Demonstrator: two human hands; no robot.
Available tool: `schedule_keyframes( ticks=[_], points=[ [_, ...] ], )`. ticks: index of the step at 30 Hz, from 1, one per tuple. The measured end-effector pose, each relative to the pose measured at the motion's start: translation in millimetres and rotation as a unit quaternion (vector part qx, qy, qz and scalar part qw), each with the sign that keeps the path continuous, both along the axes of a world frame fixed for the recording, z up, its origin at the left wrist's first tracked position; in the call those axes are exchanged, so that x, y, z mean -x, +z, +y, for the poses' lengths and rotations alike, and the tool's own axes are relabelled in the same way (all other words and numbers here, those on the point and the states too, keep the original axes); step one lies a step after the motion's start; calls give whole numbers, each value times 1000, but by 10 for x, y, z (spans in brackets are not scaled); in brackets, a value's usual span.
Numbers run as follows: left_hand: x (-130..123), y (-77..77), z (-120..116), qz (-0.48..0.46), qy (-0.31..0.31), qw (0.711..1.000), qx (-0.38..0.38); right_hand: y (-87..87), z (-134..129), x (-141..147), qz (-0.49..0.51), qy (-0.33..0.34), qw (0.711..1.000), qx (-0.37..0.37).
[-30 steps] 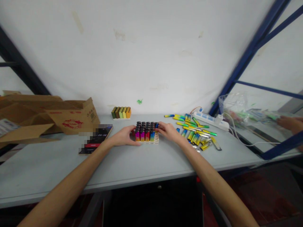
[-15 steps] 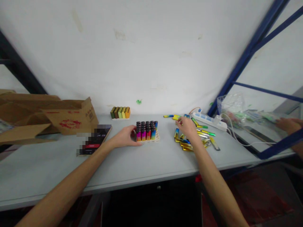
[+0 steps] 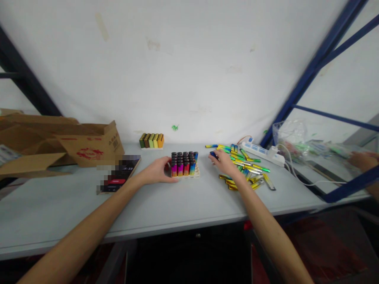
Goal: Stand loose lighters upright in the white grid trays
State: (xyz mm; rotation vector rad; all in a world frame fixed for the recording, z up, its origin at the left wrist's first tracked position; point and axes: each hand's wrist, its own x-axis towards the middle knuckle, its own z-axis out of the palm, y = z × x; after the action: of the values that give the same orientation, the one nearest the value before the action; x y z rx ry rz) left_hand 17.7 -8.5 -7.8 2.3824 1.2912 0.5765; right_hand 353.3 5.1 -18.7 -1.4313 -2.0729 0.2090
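Midway between the tabletop's (image 3: 183, 205) front and back edges, nearer the front than anything against the wall, a phone (image 3: 124, 169) lies left of the left hand (image 3: 156, 171). That hand is curved, thumb apart from fingers, against the left end of a white tray (image 3: 194, 176) of upright lighters (image 3: 186, 167). The right hand (image 3: 225, 162) has just left the loose lighters (image 3: 269, 181) and now pinches a dark-topped lighter (image 3: 213, 154), held well apart from the tray. One more is thus out of the pile, while the tray's right column has a lighter only at its back, with open slots ahead of it. Farther off, a power strip (image 3: 262, 152) sits toward the back right corner; a second filled tray (image 3: 152, 148) stands by the back edge.
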Motion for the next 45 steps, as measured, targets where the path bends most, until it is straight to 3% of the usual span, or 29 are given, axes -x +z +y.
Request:
schedule_keyframes(
  ticks=[5,17,25,31,34,37,40,45],
  points=[
    [6,-4,0,4,8,1000,-3,41,-62,135,171,51,982,57],
    [3,9,-10,-1,8,1000,-1,96,-185,371,202,-61,977,-15],
    [9,15,-15,1,6,1000,0,99,-171,382,195,-62,978,-34],
    [12,6,-5,11,6,1000,-4,44,-167,353,213,-10,977,-4],
    [15,4,2,2,4,1000,10,-12,-143,353,251,60,965,50],
    [20,2,10,-19,-2,1000,21,-37,-117,364,239,122,963,25],
    [31,-8,20,-48,-12,999,24,-2,-115,362,209,114,971,-26],
    [62,-46,47,-61,-17,998,28,65,-146,359,217,128,968,12]
  ],
)
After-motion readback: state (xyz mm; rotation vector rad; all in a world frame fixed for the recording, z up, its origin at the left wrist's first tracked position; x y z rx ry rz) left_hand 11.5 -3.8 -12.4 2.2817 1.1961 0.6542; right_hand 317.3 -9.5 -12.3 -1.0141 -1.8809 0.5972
